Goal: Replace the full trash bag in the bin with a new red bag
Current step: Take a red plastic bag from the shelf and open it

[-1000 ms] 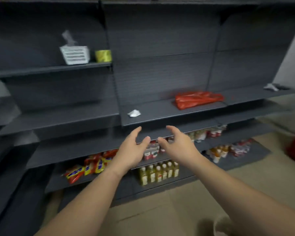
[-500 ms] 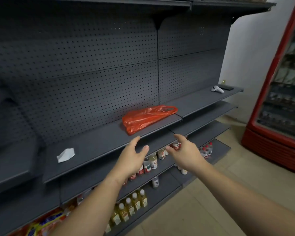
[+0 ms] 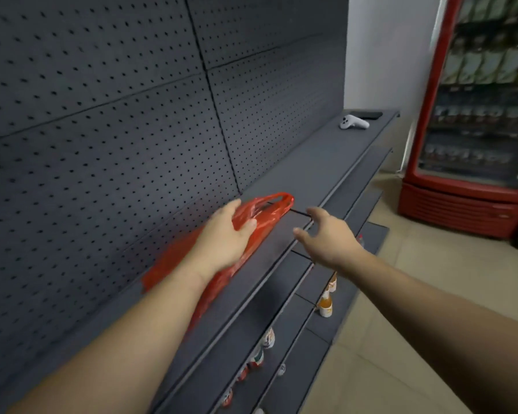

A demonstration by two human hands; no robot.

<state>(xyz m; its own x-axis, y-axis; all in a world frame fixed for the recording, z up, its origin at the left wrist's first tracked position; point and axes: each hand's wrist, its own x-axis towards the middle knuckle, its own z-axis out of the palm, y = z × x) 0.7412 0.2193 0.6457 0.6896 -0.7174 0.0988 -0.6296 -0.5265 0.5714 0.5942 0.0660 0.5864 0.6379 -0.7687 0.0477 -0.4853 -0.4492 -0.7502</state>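
A crumpled red plastic bag (image 3: 266, 216) lies on the dark grey shelf (image 3: 305, 174), its handles pointing away from me. My left hand (image 3: 225, 237) rests on top of the bag's middle, fingers spread and thumb pressing its near side. My right hand (image 3: 326, 234) hovers open just right of the bag, over the shelf's front edge, holding nothing. No trash bin is in view.
A grey pegboard wall (image 3: 117, 115) backs the shelf. A white controller (image 3: 353, 123) and a black flat object (image 3: 367, 115) lie at the shelf's far end. Lower shelves hold bottles (image 3: 325, 306). A red drinks fridge (image 3: 476, 115) stands at right on the tiled floor.
I have stepped closer and turned right along the shelf. My left hand has reached onto the red bag; my right hand has come up beside it.
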